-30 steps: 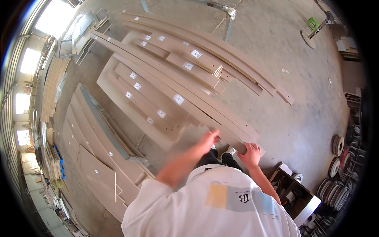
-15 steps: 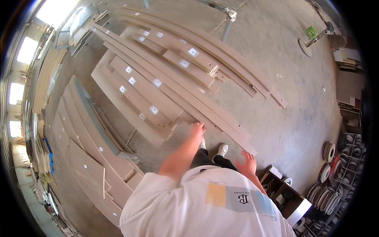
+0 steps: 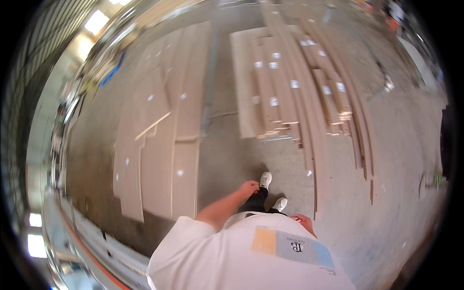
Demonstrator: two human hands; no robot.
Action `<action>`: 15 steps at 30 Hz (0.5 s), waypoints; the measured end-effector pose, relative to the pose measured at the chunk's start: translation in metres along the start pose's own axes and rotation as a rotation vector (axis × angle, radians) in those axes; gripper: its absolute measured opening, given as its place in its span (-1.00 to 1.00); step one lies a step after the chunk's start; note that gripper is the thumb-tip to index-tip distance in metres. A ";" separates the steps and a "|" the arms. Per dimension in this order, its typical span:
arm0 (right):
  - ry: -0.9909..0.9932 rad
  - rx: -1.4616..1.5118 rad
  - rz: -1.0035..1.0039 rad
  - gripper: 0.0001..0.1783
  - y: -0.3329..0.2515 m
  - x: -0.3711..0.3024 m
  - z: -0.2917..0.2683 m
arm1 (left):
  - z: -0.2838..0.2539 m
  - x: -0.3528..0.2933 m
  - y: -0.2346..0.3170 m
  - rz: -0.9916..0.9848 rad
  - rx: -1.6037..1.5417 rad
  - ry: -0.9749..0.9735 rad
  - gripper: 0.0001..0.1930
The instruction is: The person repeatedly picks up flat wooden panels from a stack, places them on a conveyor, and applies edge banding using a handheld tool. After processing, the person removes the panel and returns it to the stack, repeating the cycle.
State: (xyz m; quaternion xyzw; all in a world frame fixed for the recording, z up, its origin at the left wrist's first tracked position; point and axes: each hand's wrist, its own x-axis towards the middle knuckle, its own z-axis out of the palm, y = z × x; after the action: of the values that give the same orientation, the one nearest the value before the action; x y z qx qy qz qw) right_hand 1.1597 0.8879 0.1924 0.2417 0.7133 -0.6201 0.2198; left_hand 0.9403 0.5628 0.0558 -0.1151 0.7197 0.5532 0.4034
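Observation:
My left hand [image 3: 250, 188] hangs in front of my dark trousers, its fingers loosely curled with nothing seen in them. My right hand [image 3: 303, 222] is close against my waist, blurred and partly covered by my white shirt, so its fingers are hard to make out. Neither hand touches the boards. Ahead on the floor lie long brown boards [image 3: 311, 140] in layers, several with white labels. A wider panel [image 3: 246, 116] lies beneath the left ones. To the left is another low spread of large brown panels [image 3: 186, 157], with a thin light strip [image 3: 153, 126] across it.
Grey concrete floor [image 3: 224, 145] runs between the two board groups. My white shoes [image 3: 265, 180] stand near the boards' close ends. A person [image 3: 395, 17] is far off at the upper right. Along the left wall are stacked materials and a blue item [image 3: 112, 70].
My view has swung left, bringing the left panels further into sight. My left hand has moved away from the long boards, and my outstretched right hand has drawn in to my waist.

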 end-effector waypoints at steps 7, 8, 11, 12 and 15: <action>-0.191 -0.197 -0.054 -0.67 0.045 0.034 0.030 | -0.125 -0.172 -0.191 0.089 1.036 0.216 -0.77; -0.202 -0.257 -0.071 -0.67 0.053 0.043 0.034 | -0.126 -0.193 -0.220 -0.006 0.771 0.300 -0.78; -0.204 -0.267 -0.083 -0.66 0.056 0.066 0.058 | -0.126 -0.234 -0.297 -0.115 0.245 0.399 -0.80; -0.219 -0.335 -0.077 -0.65 0.045 0.069 0.069 | -0.125 -0.248 -0.322 -0.069 0.256 0.361 -0.79; -0.260 -0.482 -0.043 -0.63 0.004 0.064 0.112 | -0.097 -0.279 -0.399 0.086 0.085 0.430 -0.82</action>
State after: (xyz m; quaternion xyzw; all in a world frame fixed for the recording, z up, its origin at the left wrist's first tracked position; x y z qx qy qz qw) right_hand 1.1133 0.7818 0.1351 0.0858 0.8109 -0.4629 0.3475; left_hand 1.3213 0.2536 -0.0212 -0.1826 0.8160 0.5018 0.2211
